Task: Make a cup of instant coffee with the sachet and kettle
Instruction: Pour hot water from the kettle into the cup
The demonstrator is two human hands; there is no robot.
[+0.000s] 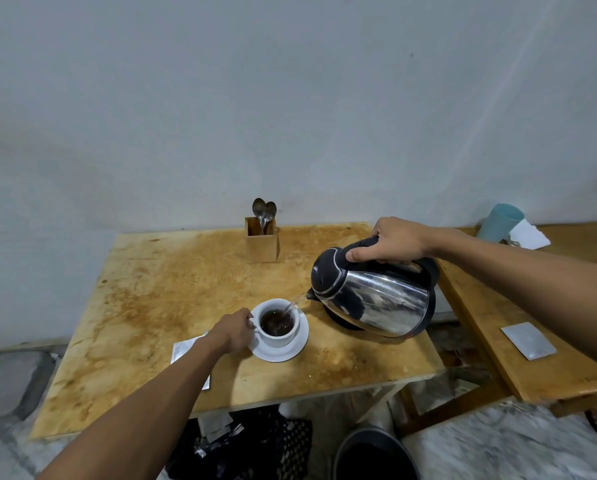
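A white cup [279, 337] stands on a white saucer [295, 349] near the middle of the stained wooden table [151, 299]. Dark liquid fills part of the cup. My left hand [233, 329] grips the cup's handle from the left. My right hand [392, 242] holds the black handle of a steel kettle [380, 299], which is tilted left. A thin stream of water runs from its spout into the cup. A silver sachet [183, 351] lies on the table behind my left forearm, partly hidden.
A wooden holder [261, 242] with two spoons stands at the table's back edge. The kettle's black base [342, 322] sits under the kettle. A second wooden table [518, 362] at the right carries a silver sachet [529, 340] and a blue cup [501, 221]. A dark bin [373, 452] stands on the floor.
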